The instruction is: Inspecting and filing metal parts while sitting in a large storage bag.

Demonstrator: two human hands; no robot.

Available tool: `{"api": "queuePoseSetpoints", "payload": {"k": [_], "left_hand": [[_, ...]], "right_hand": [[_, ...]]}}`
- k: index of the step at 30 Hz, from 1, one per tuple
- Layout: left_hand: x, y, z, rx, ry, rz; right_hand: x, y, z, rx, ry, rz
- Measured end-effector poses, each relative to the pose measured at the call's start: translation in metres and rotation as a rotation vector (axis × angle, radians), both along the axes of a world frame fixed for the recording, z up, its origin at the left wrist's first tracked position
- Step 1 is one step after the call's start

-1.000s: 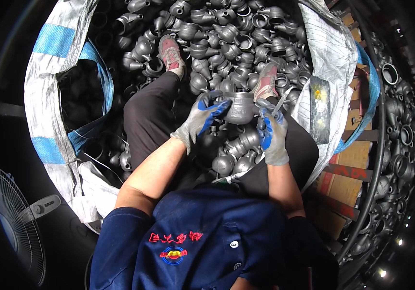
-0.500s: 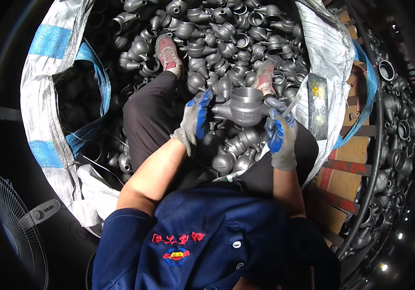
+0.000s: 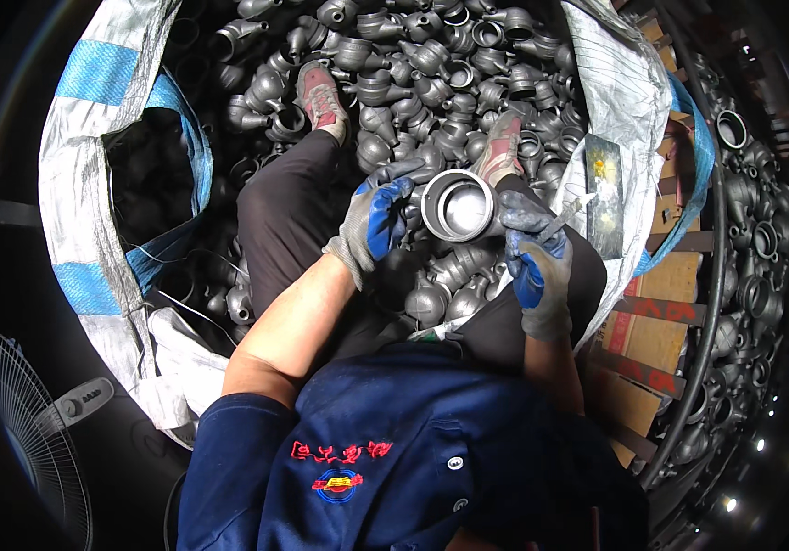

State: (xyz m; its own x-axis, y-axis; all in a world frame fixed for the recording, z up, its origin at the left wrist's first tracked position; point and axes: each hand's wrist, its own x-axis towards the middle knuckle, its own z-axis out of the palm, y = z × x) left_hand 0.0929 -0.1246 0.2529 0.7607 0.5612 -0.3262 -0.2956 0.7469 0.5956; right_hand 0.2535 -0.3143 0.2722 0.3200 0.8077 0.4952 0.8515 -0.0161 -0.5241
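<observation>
The part [image 3: 458, 206] is in the air between the hands, its round mouth facing up, above a pile [image 3: 431, 92] of grey castings. The right hand [image 3: 537, 262] pinches its side and carries a blade [image 3: 565, 216]. The left hand [image 3: 378, 219] has bent fingers; whether they pinch, I cannot tell. A white bag [image 3: 78, 211] borders the pile; a fan [image 3: 41, 450] stands left, slats [image 3: 660, 311] lie right.

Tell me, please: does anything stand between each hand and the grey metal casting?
Nothing visible does. The right hand is at the right side of the grey casting; the left hand is close on its left, contact unclear. The thin flat tool in the right hand points away from the casting.
</observation>
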Motion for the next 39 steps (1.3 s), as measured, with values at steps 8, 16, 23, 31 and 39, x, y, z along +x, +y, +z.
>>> {"api": "queuePoseSetpoints", "payload": {"k": [8,16,23,31,39], "left_hand": [[-0.002,0.003,0.000,0.100,0.017,-0.105],[-0.008,0.005,0.015,0.216,-0.098,-0.044],[-0.013,0.012,0.027,0.193,-0.128,0.004],[0.003,-0.006,-0.005,0.078,-0.186,-0.465],[0.003,-0.006,0.001,-0.338,-0.367,-0.457]], "right_hand": [[-0.006,0.016,0.028,0.229,1.211,-0.029],[0.004,0.028,0.028,0.282,1.669,0.127],[-0.001,0.034,0.027,0.266,1.697,-0.034],[0.020,0.042,0.010,0.212,2.148,0.100],[-0.003,0.054,0.002,0.036,1.591,-0.227]]}}
